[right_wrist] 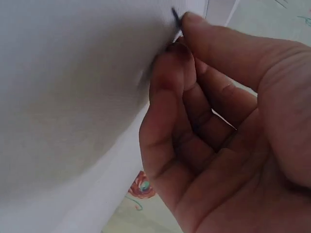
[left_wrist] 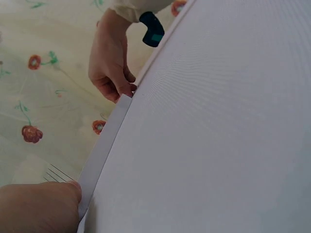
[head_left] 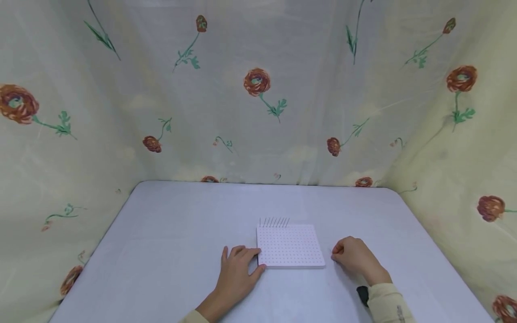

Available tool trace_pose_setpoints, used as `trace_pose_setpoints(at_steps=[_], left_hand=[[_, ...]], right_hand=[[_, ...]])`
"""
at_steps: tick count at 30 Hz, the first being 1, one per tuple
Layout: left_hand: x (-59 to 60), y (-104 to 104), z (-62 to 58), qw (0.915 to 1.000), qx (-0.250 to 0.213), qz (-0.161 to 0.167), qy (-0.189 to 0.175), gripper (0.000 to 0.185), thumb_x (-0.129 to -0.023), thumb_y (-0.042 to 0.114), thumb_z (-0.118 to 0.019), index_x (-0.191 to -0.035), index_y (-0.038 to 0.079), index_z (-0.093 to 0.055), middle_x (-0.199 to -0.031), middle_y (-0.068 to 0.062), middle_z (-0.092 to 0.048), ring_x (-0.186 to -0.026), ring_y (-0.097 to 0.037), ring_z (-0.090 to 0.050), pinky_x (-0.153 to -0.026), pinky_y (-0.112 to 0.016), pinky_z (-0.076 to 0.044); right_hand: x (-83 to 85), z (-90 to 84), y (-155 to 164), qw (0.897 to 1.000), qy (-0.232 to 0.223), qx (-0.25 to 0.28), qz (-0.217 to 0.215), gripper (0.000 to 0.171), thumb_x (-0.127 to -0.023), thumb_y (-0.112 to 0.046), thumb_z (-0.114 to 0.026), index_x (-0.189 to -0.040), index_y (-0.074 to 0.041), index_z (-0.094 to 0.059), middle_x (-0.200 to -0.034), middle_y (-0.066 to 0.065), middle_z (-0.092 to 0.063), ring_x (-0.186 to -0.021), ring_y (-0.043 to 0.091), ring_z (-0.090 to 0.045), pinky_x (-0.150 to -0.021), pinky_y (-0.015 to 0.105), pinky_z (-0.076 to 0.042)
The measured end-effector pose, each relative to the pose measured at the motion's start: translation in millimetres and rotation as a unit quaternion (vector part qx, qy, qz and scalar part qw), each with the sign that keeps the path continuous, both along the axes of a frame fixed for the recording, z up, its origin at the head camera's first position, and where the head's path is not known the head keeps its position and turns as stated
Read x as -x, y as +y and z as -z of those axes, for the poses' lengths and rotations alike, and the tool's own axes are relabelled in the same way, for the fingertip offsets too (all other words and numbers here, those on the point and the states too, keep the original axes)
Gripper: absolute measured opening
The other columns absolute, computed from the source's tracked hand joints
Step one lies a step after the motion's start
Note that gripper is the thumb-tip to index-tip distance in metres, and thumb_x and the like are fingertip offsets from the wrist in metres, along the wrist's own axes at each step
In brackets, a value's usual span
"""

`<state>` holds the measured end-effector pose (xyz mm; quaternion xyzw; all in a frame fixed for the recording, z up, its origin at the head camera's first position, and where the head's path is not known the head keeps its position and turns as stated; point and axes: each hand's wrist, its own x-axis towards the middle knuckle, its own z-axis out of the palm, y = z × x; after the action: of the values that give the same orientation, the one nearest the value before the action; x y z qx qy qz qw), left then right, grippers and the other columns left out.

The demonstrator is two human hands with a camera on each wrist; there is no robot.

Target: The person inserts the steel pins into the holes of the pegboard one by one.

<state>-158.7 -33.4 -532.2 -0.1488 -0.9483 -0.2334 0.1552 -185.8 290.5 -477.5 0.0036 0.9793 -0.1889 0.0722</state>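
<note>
A white board [head_left: 291,246] with a grid of small holes or dots lies on the table. Several thin pins [head_left: 274,222] stand in a row along its far left edge, mostly leaning. My left hand [head_left: 236,276] rests at the board's left side, index finger against the left edge and thumb at the near left corner. To the right of the board, just above the tabletop, my right hand [head_left: 355,258] pinches a thin dark pin [right_wrist: 176,19] between thumb and fingers. Most of that pin is hidden by the fingertips.
The white table [head_left: 181,224] has rounded far corners. Flower-patterned curtains [head_left: 258,134] hang behind it and on both sides. A dark band-like object [head_left: 362,296] sits at the right wrist, beside the sleeve.
</note>
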Motion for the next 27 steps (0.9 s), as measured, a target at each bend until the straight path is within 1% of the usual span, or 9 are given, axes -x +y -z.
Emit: trace_pose_setpoints(at_steps=[3, 8, 10, 13, 17, 20, 23, 27], left_hand=[[0.6, 0, -0.4, 1.0, -0.006, 0.003, -0.001, 0.041, -0.081, 0.05, -0.067, -0.115, 0.028, -0.063, -0.112, 0.007, -0.069, -0.116, -0.022, -0.053, -0.104, -0.069, -0.022], [0.7, -1, -1.5, 1.0, -0.007, 0.003, -0.003, 0.041, -0.081, 0.05, -0.067, -0.115, 0.027, -0.063, -0.112, 0.007, -0.069, -0.115, -0.023, -0.054, -0.104, -0.07, -0.022], [0.5, -1, -1.5, 0.9999, -0.009, 0.004, -0.006, 0.042, -0.081, 0.051, -0.067, -0.115, 0.027, -0.063, -0.112, 0.007, -0.069, -0.115, -0.023, -0.053, -0.104, -0.07, -0.021], [0.6, -2, -1.6, 0.9999, -0.01, 0.006, -0.009, 0.042, -0.081, 0.051, -0.067, -0.115, 0.027, -0.063, -0.112, 0.007, -0.069, -0.116, -0.023, -0.053, -0.104, -0.07, -0.021], [1.2, -2, -1.1, 0.9999, -0.009, 0.008, -0.009, 0.042, -0.081, 0.051, -0.066, -0.116, 0.027, -0.063, -0.112, 0.007, -0.068, -0.116, -0.023, -0.053, -0.104, -0.07, -0.021], [1.6, -2, -0.6, 0.9999, -0.01, 0.009, -0.008, 0.042, -0.082, 0.051, -0.066, -0.116, 0.027, -0.062, -0.113, 0.007, -0.068, -0.117, -0.022, -0.052, -0.105, -0.069, -0.021], [1.5, -1, -0.2, 0.9999, -0.007, 0.006, -0.006, 0.042, -0.081, 0.052, -0.066, -0.116, 0.027, -0.062, -0.112, 0.007, -0.068, -0.116, -0.022, -0.053, -0.105, -0.069, -0.021], [1.1, -1, 0.2, 1.0, 0.001, 0.0, -0.003, 0.043, -0.081, 0.052, -0.066, -0.116, 0.028, -0.063, -0.112, 0.007, -0.069, -0.115, -0.022, -0.053, -0.104, -0.069, -0.022]], right_hand=[[3.1, -3.7, 1, 0.999, 0.011, -0.024, -0.017, 0.004, -0.082, -0.014, -0.07, -0.079, -0.013, -0.068, -0.075, -0.003, -0.064, -0.068, 0.013, -0.053, -0.064, 0.034, -0.046], [12.7, 0.5, 4, 0.996, 0.047, -0.065, -0.039, 0.008, -0.085, -0.011, -0.067, -0.08, -0.017, -0.067, -0.08, -0.002, -0.064, -0.075, 0.015, -0.055, -0.071, 0.038, -0.048], [16.8, 3.9, 6, 0.994, 0.065, -0.072, -0.041, 0.009, -0.086, -0.011, -0.066, -0.081, -0.019, -0.067, -0.082, -0.002, -0.064, -0.078, 0.016, -0.057, -0.074, 0.039, -0.049], [21.2, 7.3, 8, 0.994, 0.075, -0.072, -0.042, 0.011, -0.088, -0.01, -0.065, -0.083, -0.019, -0.068, -0.084, -0.001, -0.065, -0.082, 0.018, -0.061, -0.075, 0.041, -0.05], [21.8, 7.2, 14, 0.995, 0.082, -0.047, -0.036, 0.01, -0.088, -0.01, -0.064, -0.087, -0.017, -0.07, -0.091, 0.002, -0.068, -0.091, 0.024, -0.063, -0.08, 0.045, -0.05], [19.4, 7.2, 21, 0.996, 0.087, -0.018, -0.029, 0.007, -0.088, -0.012, -0.064, -0.093, -0.014, -0.069, -0.094, 0.004, -0.068, -0.093, 0.024, -0.063, -0.081, 0.044, -0.05], [14.7, 9.5, 31, 0.996, 0.08, 0.025, -0.017, 0.015, -0.088, -0.018, -0.065, -0.102, -0.011, -0.068, -0.097, 0.004, -0.069, -0.092, 0.022, -0.063, -0.081, 0.042, -0.05], [7.8, 13.0, 44, 0.996, 0.053, 0.071, 0.01, 0.03, -0.085, -0.024, -0.069, -0.112, -0.011, -0.066, -0.1, 0.003, -0.07, -0.092, 0.018, -0.064, -0.08, 0.039, -0.05]])
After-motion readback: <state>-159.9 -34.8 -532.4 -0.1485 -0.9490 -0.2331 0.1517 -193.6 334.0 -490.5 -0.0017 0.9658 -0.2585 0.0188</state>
